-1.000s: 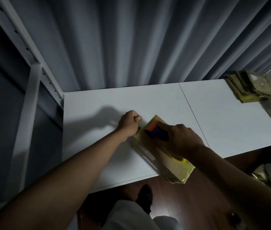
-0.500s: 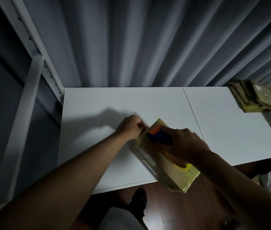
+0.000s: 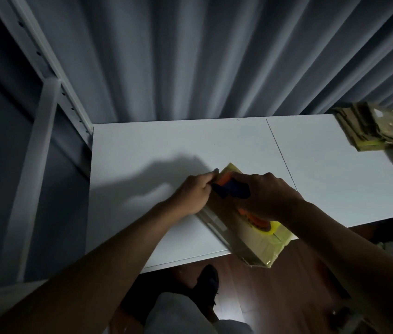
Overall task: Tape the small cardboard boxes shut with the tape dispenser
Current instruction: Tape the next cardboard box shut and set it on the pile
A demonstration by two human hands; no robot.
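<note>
On the white table (image 3: pixel 166 150), our right hand (image 3: pixel 270 196) gripped the orange-and-blue tape dispenser (image 3: pixel 232 190) atop the yellow-taped cardboard box (image 3: pixel 260 244); our left hand (image 3: pixel 200 191) had shifted to pinch the box's far end, anchoring tape.

Box (image 3: pixel 251 239) on table (image 3: pixel 142 153) near front edge, overhanging it; tape dispenser (image 3: pixel 235 191) on box; flat cardboard stack (image 3: pixel 371 126) far right; curtain (image 3: pixel 190 56) behind.

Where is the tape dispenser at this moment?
In the head view, the tape dispenser sits on top of the cardboard box near the white table's front edge, gripped by the right hand, with the left hand just beside it.
</note>
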